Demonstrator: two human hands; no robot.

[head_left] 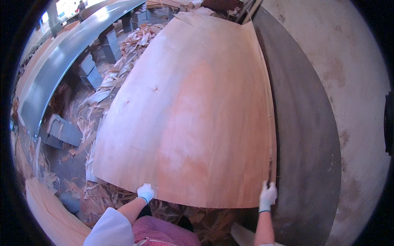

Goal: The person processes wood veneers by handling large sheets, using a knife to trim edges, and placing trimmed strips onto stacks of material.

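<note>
A large sheet of pale, pinkish wood veneer (205, 123) lies in front of me and runs far ahead. My left hand (145, 192), in a white glove, is closed on its near edge, left of the middle. At the near right corner is my right hand (268, 194), also white-gloved, with its fingers closed. A slim dark thing (269, 174) sticks out ahead of that hand along the sheet's right edge; its kind is too small to tell. A narrow raised strip (269, 106) follows this edge.
Torn veneer scraps (102, 92) litter the floor at left, among grey blocks (65, 130). A long, shiny bluish panel (69, 61) rests on blocks at far left. Along the right side stands a wall (349, 82) with a dark lower band (303, 135).
</note>
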